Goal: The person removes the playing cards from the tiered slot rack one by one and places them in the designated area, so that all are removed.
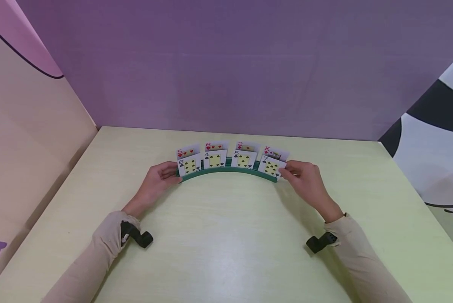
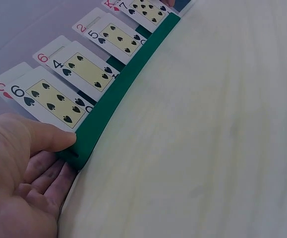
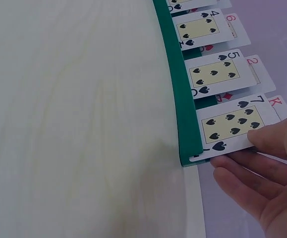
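Observation:
A curved green card holder (image 1: pixel 226 169) stands on the table, with playing cards upright in two rows. In its front row are the six of spades (image 2: pixel 54 101), the four of spades (image 2: pixel 84 69), the five of spades (image 3: pixel 215 73) and the seven of spades (image 3: pixel 232 124). Red-suited cards show behind them, among them the king of diamonds (image 1: pixel 273 151). My left hand (image 1: pixel 156 183) grips the holder's left end, thumb in front and fingers under and behind. At the other end, my right hand (image 1: pixel 306 181) pinches the seven of spades by its outer edge, thumb on its face.
The pale wooden table (image 1: pixel 219 235) stretches in front of the holder and to both sides. A purple wall (image 1: pixel 226 75) rises behind its back edge. Each sleeve carries a black wrist camera, the left one (image 1: pixel 137 235) and the right one (image 1: pixel 321 242).

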Demonstrator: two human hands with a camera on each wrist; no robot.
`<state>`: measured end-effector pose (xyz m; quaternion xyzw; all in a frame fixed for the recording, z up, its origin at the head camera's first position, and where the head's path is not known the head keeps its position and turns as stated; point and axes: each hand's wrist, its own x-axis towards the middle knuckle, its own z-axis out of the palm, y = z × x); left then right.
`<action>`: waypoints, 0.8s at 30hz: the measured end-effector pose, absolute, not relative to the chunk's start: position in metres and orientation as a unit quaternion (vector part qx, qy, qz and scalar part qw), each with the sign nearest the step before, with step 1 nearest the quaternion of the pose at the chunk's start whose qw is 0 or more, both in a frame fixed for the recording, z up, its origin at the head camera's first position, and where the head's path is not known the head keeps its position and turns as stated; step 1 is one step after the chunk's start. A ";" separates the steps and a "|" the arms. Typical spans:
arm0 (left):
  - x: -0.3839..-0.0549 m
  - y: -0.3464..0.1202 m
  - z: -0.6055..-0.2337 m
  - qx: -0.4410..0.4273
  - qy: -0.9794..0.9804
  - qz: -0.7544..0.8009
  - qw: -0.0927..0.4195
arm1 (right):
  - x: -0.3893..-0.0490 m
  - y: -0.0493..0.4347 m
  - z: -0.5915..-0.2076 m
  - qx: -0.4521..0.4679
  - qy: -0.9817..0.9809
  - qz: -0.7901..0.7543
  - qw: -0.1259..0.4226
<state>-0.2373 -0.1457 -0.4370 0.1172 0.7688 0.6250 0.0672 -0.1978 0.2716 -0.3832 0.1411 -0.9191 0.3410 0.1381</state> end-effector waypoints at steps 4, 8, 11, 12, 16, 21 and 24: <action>-0.238 -0.146 -0.437 0.118 0.770 0.623 0.066 | -0.199 0.273 -0.382 0.138 -0.916 0.348 0.142; -0.238 -0.146 -0.438 0.118 0.769 0.625 0.069 | -0.198 0.274 -0.382 0.133 -0.913 0.359 0.142; -0.238 -0.147 -0.439 0.116 0.770 0.623 0.069 | -0.198 0.274 -0.382 0.133 -0.911 0.363 0.145; -0.238 -0.147 -0.440 0.116 0.770 0.624 0.069 | -0.198 0.274 -0.381 0.133 -0.910 0.364 0.147; -0.238 -0.148 -0.441 0.118 0.769 0.624 0.068 | -0.197 0.274 -0.377 0.131 -0.907 0.367 0.157; -0.239 -0.148 -0.442 0.124 0.766 0.627 0.068 | -0.195 0.276 -0.371 0.120 -0.907 0.371 0.160; -0.239 -0.147 -0.439 0.127 0.768 0.624 0.065 | -0.194 0.276 -0.365 0.114 -0.903 0.383 0.158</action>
